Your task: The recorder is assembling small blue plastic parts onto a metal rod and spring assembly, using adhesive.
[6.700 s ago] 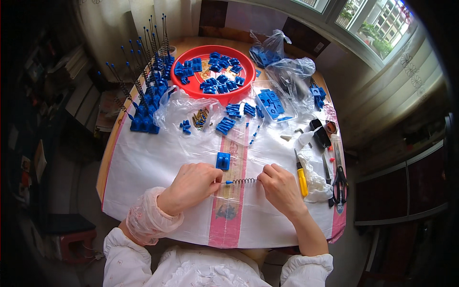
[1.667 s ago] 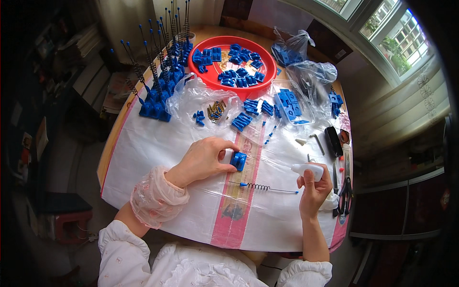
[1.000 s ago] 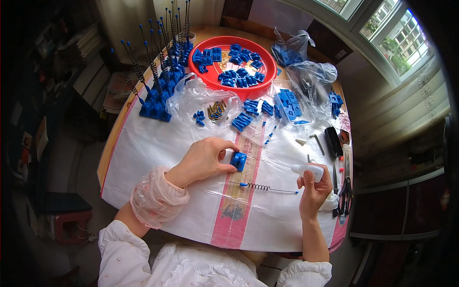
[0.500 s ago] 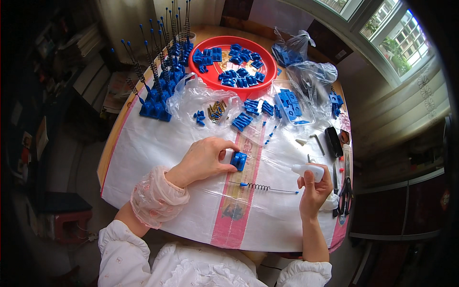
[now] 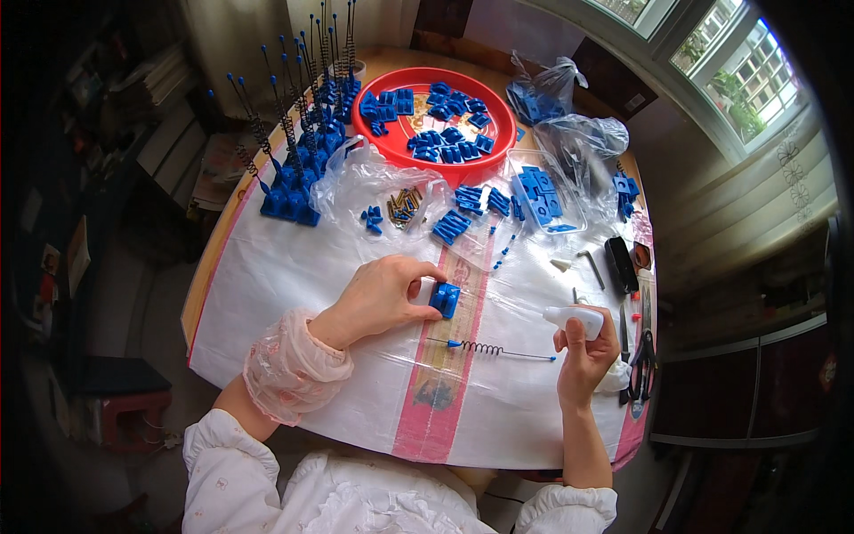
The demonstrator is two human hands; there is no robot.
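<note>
Between the thumb and fingers of my left hand [image 5: 384, 295] is a small blue plastic block [image 5: 446, 301], at the middle of the covered table. My right hand [image 5: 587, 349] grips a small white squeeze bottle [image 5: 574, 319], its nozzle pointing left, above the sheet. A thin black spring wire [image 5: 483, 349] with a blue cone at one end and a small blue ball at the other lies flat in front of the block. It touches neither hand.
A red round tray [image 5: 363, 123] with blue parts stands at the back. Left of it rise several blue bases with spring wires [image 5: 289, 191]. A plastic bag [image 5: 334, 191], brass pieces [image 5: 406, 206], a clear box [image 5: 578, 218] and black scissors [image 5: 642, 365] lie around.
</note>
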